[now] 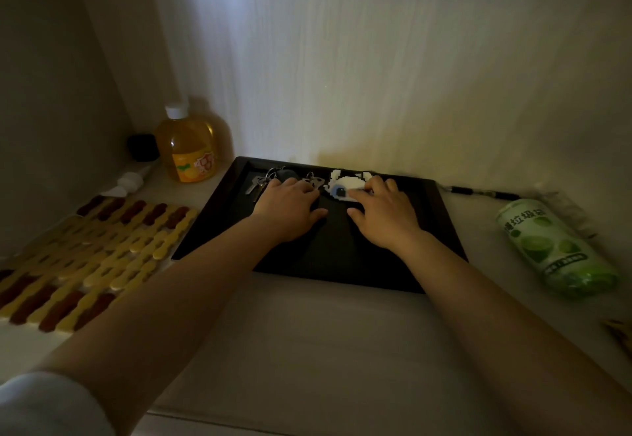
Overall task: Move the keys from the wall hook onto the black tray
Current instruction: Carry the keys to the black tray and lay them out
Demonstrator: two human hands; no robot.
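Observation:
The black tray (pixel 441 227) lies flat on the pale shelf against the back wall. Metal keys (pixel 255 184) on rings lie at the tray's far left, joined to a white pixel-style charm (pixel 345 182) with a blue spot. My left hand (pixel 289 204) rests palm down on the tray, its fingertips on the keys and rings. My right hand (pixel 383 208) lies beside it, fingertips pressing on the white charm. No wall hook is visible. The light is dim.
An orange drink bottle (pixel 188 148) stands at the back left beside a small black object (pixel 143 146). A yellow and brown slatted mat (pixel 85 258) lies left. A green can (pixel 554 247) lies right of the tray, a black pen (pixel 478 192) behind it.

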